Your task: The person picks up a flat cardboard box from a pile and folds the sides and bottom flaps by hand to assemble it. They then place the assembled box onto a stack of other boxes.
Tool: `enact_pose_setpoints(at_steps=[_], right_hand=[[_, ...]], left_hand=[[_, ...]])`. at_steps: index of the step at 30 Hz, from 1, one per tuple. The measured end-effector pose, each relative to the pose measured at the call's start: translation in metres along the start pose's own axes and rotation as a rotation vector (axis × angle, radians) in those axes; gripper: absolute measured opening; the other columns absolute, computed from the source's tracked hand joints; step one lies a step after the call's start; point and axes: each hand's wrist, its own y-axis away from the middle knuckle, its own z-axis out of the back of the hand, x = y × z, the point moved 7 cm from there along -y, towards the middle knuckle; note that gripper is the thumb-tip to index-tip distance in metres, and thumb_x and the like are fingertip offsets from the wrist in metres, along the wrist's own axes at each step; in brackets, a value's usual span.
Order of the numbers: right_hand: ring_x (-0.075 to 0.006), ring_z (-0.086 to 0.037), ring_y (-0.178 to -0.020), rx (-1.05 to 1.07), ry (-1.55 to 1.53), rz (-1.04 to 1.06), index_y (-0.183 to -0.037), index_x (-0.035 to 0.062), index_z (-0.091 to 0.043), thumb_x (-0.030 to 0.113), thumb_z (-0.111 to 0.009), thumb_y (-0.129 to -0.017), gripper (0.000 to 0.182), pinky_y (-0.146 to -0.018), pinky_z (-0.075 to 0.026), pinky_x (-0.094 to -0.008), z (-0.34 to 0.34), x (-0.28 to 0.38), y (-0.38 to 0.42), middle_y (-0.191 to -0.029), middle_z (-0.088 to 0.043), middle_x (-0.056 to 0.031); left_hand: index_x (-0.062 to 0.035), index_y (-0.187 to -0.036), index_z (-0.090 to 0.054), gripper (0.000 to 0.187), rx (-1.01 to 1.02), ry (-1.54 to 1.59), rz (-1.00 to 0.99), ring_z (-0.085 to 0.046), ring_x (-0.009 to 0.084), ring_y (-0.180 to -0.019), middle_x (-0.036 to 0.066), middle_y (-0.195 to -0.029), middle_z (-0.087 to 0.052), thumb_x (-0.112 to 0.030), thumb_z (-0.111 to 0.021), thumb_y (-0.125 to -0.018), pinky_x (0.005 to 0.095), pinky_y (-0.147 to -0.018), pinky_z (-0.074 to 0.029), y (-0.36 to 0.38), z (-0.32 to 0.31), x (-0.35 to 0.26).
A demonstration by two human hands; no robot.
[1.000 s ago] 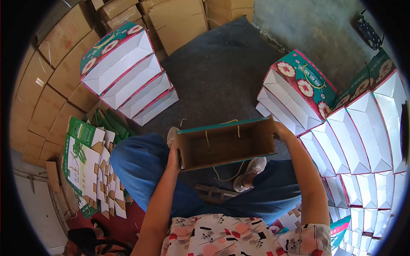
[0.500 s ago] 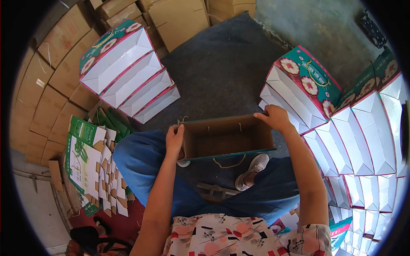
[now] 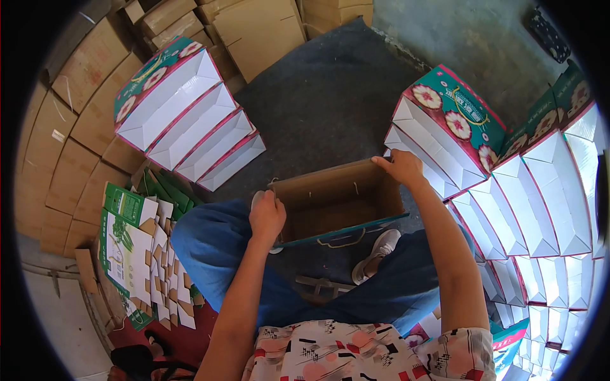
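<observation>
An open gift box (image 3: 343, 219) sits between my knees, its bare brown inside facing up and a rope handle (image 3: 342, 241) hanging on its near side. My left hand (image 3: 267, 216) is closed at the box's left end, fingers curled over the edge. Something pale and rounded shows beside those fingers, too small to make out. At the far right corner my right hand (image 3: 405, 170) grips the rim, thumb along the top edge.
Stacked green and pink gift boxes (image 3: 184, 117) stand at the left, and more boxes (image 3: 445, 133) fill the right. Flattened printed cartons (image 3: 136, 247) lie by my left knee. Brown cartons (image 3: 95, 82) line the back left. A shoe (image 3: 376, 254) shows below the box.
The box has tilted slightly, its left end coming nearer to me. My left hand has shifted right and closer, its fingers more curled. My right hand has moved slightly left and up.
</observation>
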Motion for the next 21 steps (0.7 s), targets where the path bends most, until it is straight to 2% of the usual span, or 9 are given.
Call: enact_pose_setpoints(at_steps=[3,4,6,9,12,15,18,19,21], right_hand=[[-0.0321,-0.064,-0.087,-0.016,-0.006,0.013,-0.086,0.0011,-0.063,0.068,-0.054,-0.076,0.068,-0.075,-0.049,-0.0411,-0.005,-0.003,-0.002,-0.083,-0.066,-0.0192],[-0.0318,-0.064,-0.086,0.014,-0.066,0.012,-0.094,0.0004,-0.061,0.068,-0.054,-0.076,0.07,-0.075,-0.049,-0.0411,-0.01,-0.006,-0.002,-0.084,-0.066,-0.0195],[-0.0311,-0.064,-0.086,0.074,-0.181,0.01,-0.11,-0.0011,-0.057,0.068,-0.053,-0.077,0.077,-0.076,-0.049,-0.0412,-0.017,-0.012,-0.001,-0.087,-0.066,-0.0201],[-0.0301,-0.064,-0.085,0.292,-0.763,-0.207,-0.133,-0.0007,-0.039,0.068,-0.05,-0.079,0.088,-0.077,-0.049,-0.044,-0.041,-0.01,0.016,-0.098,-0.063,-0.022],[-0.0291,-0.062,-0.091,0.39,-0.864,-0.297,-0.142,0.0013,-0.022,0.068,-0.047,-0.081,0.094,-0.08,-0.048,-0.044,-0.062,-0.029,0.013,-0.111,-0.058,-0.0231],[-0.0281,-0.06,-0.098,0.521,-0.899,-0.278,-0.143,0.0023,-0.021,0.066,-0.047,-0.082,0.091,-0.081,-0.047,-0.0399,-0.068,-0.037,0.016,-0.116,-0.055,-0.0227],[-0.0262,-0.056,-0.107,0.657,-0.855,-0.232,-0.142,0.0057,-0.025,0.062,-0.049,-0.085,0.084,-0.099,-0.035,-0.0409,-0.071,-0.034,0.018,-0.124,-0.051,-0.0197],[-0.0255,-0.056,-0.107,0.606,-0.825,-0.215,-0.141,0.0059,-0.027,0.06,-0.051,-0.085,0.082,-0.098,-0.035,-0.0409,-0.07,-0.036,0.018,-0.124,-0.052,-0.0186],[-0.024,-0.057,-0.106,0.501,-0.767,-0.183,-0.141,0.0065,-0.03,0.056,-0.054,-0.085,0.079,-0.097,-0.037,-0.041,-0.062,-0.035,0.024,-0.122,-0.053,-0.0163]], left_hand=[[0.0,-0.093,-0.053,0.026,0.116,-0.079,-0.081,-0.059,0.039,-0.084,0.021,-0.09,-0.06,-0.025,-0.053,-0.085,0.0478,-0.073,-0.047,-0.001,-0.006,-0.021],[0.0005,-0.095,-0.053,0.03,0.155,-0.109,-0.122,-0.06,0.0392,-0.085,0.021,-0.092,-0.061,-0.027,-0.053,-0.085,0.0479,-0.075,-0.047,-0.004,-0.009,-0.026],[0.0004,-0.097,-0.057,0.034,0.265,-0.056,-0.083,-0.06,0.0387,-0.088,0.022,-0.093,-0.062,-0.031,-0.051,-0.086,0.0463,-0.078,-0.046,-0.011,-0.03,-0.017],[0.0004,-0.102,-0.059,0.041,0.345,0.013,-0.059,-0.06,0.0382,-0.092,0.023,-0.096,-0.063,-0.036,-0.049,-0.087,0.0445,-0.082,-0.046,-0.013,-0.046,-0.009],[0.0005,-0.105,-0.059,0.043,0.35,0.01,-0.055,-0.06,0.0385,-0.094,0.024,-0.095,-0.063,-0.037,-0.049,-0.087,0.0435,-0.083,-0.046,-0.007,-0.052,-0.008],[0.0033,-0.103,-0.058,0.043,0.33,0.028,-0.043,-0.06,0.0393,-0.092,0.025,-0.098,-0.062,-0.035,-0.049,-0.087,0.0457,-0.083,-0.046,-0.001,-0.052,-0.01],[0.0043,-0.098,-0.059,0.039,0.231,0.117,0.025,-0.06,0.0397,-0.09,0.025,-0.099,-0.061,-0.032,-0.049,-0.087,0.0474,-0.08,-0.047,0.003,-0.043,-0.005],[0.0041,-0.096,-0.059,0.037,0.186,0.153,0.052,-0.06,0.0397,-0.089,0.024,-0.098,-0.061,-0.031,-0.05,-0.087,0.0477,-0.078,-0.047,0.004,-0.039,-0.003],[0.0037,-0.092,-0.059,0.036,0.283,0.074,0.072,-0.061,0.039,-0.087,0.024,-0.098,-0.062,-0.031,-0.051,-0.087,0.0484,-0.075,-0.047,0.012,-0.032,-0.002]])
